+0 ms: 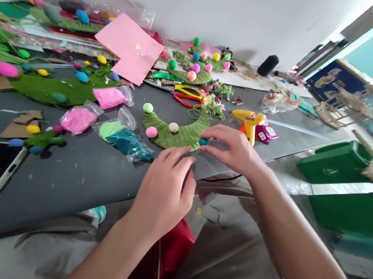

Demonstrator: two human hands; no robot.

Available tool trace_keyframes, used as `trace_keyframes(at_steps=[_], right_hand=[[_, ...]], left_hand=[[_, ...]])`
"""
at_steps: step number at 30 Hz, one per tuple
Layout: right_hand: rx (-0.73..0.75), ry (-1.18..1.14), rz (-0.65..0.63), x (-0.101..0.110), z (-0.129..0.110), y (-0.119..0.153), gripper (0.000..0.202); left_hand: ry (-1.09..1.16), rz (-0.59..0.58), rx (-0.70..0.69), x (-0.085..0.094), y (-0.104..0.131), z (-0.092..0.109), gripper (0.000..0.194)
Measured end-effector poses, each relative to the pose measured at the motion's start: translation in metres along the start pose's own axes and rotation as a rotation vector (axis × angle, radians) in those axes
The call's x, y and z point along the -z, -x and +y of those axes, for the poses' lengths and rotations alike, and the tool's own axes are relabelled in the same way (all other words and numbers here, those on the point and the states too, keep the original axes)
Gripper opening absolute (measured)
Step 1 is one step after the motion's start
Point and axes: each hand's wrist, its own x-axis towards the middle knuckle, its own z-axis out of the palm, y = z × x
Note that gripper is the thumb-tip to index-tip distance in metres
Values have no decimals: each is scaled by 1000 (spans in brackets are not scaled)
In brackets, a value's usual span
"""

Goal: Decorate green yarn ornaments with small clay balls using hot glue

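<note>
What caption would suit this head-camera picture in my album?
The right hand pinches a teal ball against a green crescent, the left hand close by.

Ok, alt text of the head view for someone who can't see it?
The right hand pinches a teal ball at the right end of a green yarn-wrapped crescent on a dark table, the left hand by its near edge. Pink bags lie left of it, a yellow glue gun right.
</note>
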Motion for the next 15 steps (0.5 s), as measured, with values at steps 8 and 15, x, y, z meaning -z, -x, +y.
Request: trace_keyframes(at_steps=[8, 15], right_hand=[[42, 110, -62, -9, -2, -6, 26], [2, -49, 31, 1, -2, 0, 39]], left_hand=[[62, -16, 39, -3, 0, 0, 27], [111, -15, 68, -1, 0, 2, 22]])
